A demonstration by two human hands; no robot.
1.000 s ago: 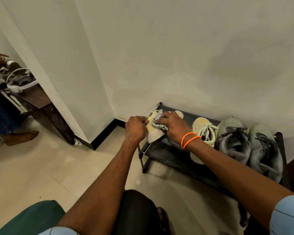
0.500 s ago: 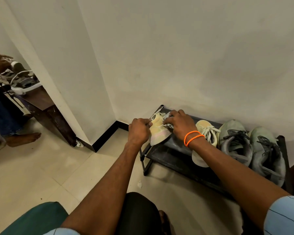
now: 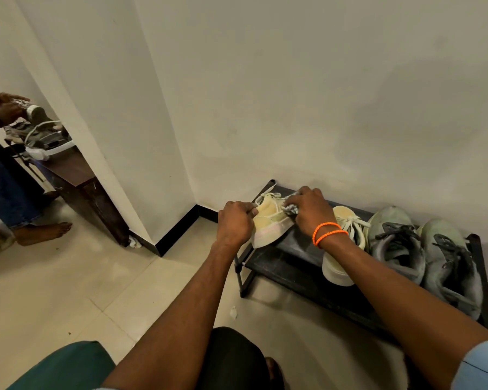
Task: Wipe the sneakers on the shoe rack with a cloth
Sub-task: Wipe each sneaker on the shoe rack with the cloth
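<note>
One sneaker mid-wipe, cloth now up by the laces.

L hand [image 3: 234, 223] curled round the heel end of the pale yellow sneaker [image 3: 269, 220], tilting it over the left end of the black shoe rack [image 3: 290, 249] at frame centre-right; R hand [image 3: 310, 211] closed on the grey cloth [image 3: 290, 209], pressed to the upper. Vs a sec ago the shoe sits more on its side & the cloth has gone from the toe area toward the laces – so wiping looks to be progressing, prob. 1st shoe of 4. Its mate [image 3: 347, 243] & two grey sneakers [image 3: 423, 254] sit to the right, close-packed, touching; little elbow room there. Loose laces may snag. Upper left: another person at a dark table [image 3: 76, 175], well apart.
</note>
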